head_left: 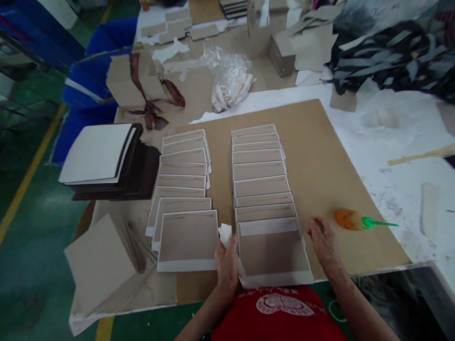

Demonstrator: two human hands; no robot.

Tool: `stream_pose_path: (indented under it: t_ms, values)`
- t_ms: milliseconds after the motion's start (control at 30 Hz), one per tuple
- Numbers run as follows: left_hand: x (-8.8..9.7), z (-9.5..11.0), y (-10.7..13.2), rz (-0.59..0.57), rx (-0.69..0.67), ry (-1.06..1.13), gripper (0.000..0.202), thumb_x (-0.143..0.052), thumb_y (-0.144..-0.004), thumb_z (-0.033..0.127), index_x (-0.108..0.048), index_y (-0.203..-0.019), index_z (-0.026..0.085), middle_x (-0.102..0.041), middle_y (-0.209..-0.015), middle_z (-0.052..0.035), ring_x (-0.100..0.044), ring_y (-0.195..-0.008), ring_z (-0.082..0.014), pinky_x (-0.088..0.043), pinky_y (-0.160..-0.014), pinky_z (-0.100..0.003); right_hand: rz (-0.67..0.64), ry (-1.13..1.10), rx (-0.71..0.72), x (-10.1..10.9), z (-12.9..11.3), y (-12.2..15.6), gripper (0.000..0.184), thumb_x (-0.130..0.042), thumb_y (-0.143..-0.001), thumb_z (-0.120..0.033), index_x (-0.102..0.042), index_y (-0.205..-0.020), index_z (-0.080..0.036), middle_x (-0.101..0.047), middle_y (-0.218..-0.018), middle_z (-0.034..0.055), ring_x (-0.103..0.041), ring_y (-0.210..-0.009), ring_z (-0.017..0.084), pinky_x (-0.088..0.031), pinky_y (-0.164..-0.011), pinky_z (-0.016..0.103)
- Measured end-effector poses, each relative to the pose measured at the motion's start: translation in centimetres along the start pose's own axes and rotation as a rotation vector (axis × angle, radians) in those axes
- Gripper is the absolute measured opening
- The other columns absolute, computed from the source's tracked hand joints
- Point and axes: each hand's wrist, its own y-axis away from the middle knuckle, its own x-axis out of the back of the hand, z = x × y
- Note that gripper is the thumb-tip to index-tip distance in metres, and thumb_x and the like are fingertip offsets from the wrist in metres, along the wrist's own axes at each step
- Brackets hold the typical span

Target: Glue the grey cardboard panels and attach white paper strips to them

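Observation:
My left hand (227, 265) is closed on a small white folded piece, paper or cloth (225, 234), at the gap between two rows of panels. Beside it on the right lies the nearest panel (272, 251), grey-brown with white edges and a white strip along its top. Just past that panel's right edge is my right hand (324, 241), its fingers curled together; whatever they hold, if anything, is hidden. The left row's nearest panel (188, 239) lies flat, with several more overlapping behind it. An orange squeeze bottle with a green nozzle (350, 220) lies right of my right hand.
Under the panels is a brown cardboard sheet (313, 156). Dark boards topped with white (97, 151) and loose grey boards (99, 265) stand at left. Behind are a ribbon-tied stack (128, 80), a clear plastic bag (229, 80) and black strips (391, 57).

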Motion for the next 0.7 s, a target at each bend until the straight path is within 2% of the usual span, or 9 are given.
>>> stream_pose_path:
  t_ms: [67, 167, 267, 333, 400, 533, 633, 700]
  values:
    - [0.4, 0.3, 0.9, -0.134, 0.063, 0.066, 0.045, -0.078, -0.068, 0.052, -0.066, -0.090, 0.015, -0.065, -0.067, -0.0007, -0.057, -0.055, -0.0128, -0.044, -0.051, -0.023, -0.105, -0.055, 0.009, -0.6, -1.7, 1.5, 0.044, -0.057, -0.081, -0.058, -0.060, -0.102, -0.020, -0.061, -0.074, 0.0014, -0.058, -0.067, 0.017, -0.047, -0.059, 0.028]
    - [0.1, 1.1, 1.6, -0.270, 0.130, 0.085, 0.041, -0.082, -0.065, 0.051, -0.062, -0.071, 0.015, -0.058, -0.054, 0.0022, -0.047, -0.045, -0.0080, -0.037, -0.044, -0.020, -0.480, -0.174, 0.016, -2.9, -5.2, 3.7, 0.041, -0.064, -0.079, -0.056, -0.064, -0.098, -0.020, -0.060, -0.073, -0.0002, -0.055, -0.064, 0.014, -0.044, -0.054, 0.025]
    - [-0.7, 2.1, 1.9, -0.357, 0.151, 0.071, 0.041, -0.086, -0.062, 0.048, -0.064, -0.070, 0.014, -0.061, -0.055, 0.0003, -0.049, -0.045, -0.0082, -0.039, -0.045, -0.020, -0.700, -0.211, 0.037, -5.7, -7.9, 5.2, 0.035, -0.071, -0.073, -0.046, -0.066, -0.096, -0.020, -0.062, -0.073, -0.0012, -0.054, -0.063, 0.013, -0.045, -0.057, 0.024]
    - [-1.1, 2.7, 2.1, -0.398, 0.165, 0.075, 0.042, -0.088, -0.059, 0.046, -0.066, -0.072, 0.013, -0.064, -0.057, -0.0010, -0.051, -0.046, -0.0086, -0.041, -0.046, -0.020, -0.763, -0.218, 0.045, -7.1, -8.7, 5.7, 0.027, -0.073, -0.070, -0.040, -0.065, -0.087, -0.019, -0.062, -0.069, -0.0020, -0.054, -0.061, 0.012, -0.045, -0.056, 0.024]
    - [-1.1, 3.2, 2.2, -0.439, 0.196, 0.097, 0.042, -0.089, -0.059, 0.044, -0.068, -0.074, 0.012, -0.065, -0.058, -0.0021, -0.054, -0.047, -0.0095, -0.044, -0.047, -0.020, -0.820, -0.242, 0.016, -7.8, -8.9, 5.8, 0.023, -0.071, -0.073, -0.040, -0.061, -0.075, -0.019, -0.059, -0.062, -0.0031, -0.052, -0.055, 0.012, -0.043, -0.051, 0.023]
    - [-0.8, 3.7, 2.0, -0.550, 0.309, 0.186, 0.042, -0.089, -0.061, 0.040, -0.071, -0.084, 0.010, -0.071, -0.070, -0.0065, -0.063, -0.056, -0.0145, -0.052, -0.055, -0.025, -0.855, -0.259, -0.048, -8.0, -8.6, 5.5, 0.031, -0.063, -0.082, -0.046, -0.058, -0.069, -0.019, -0.053, -0.054, -0.0041, -0.047, -0.046, 0.010, -0.037, -0.044, 0.023]
    - [-0.6, 4.3, 1.5, -0.559, 0.374, 0.203, 0.045, -0.090, -0.060, 0.040, -0.071, -0.087, 0.010, -0.072, -0.070, -0.0076, -0.067, -0.058, -0.0170, -0.053, -0.056, -0.026, -0.845, -0.218, 0.011, -7.4, -9.0, 5.0, 0.035, -0.059, -0.086, -0.051, -0.064, -0.076, -0.017, -0.057, -0.061, -0.0016, -0.048, -0.052, 0.010, -0.035, -0.046, 0.022]
    - [-0.6, 4.7, 1.2, -0.527, 0.385, 0.250, 0.047, -0.089, -0.061, 0.042, -0.070, -0.089, 0.010, -0.071, -0.069, -0.0071, -0.067, -0.058, -0.0175, -0.054, -0.055, -0.026, -0.849, -0.238, 0.030, -6.8, -9.5, 4.7, 0.042, -0.054, -0.089, -0.056, -0.066, -0.099, -0.018, -0.064, -0.078, 0.0019, -0.051, -0.057, 0.010, -0.035, -0.047, 0.021]
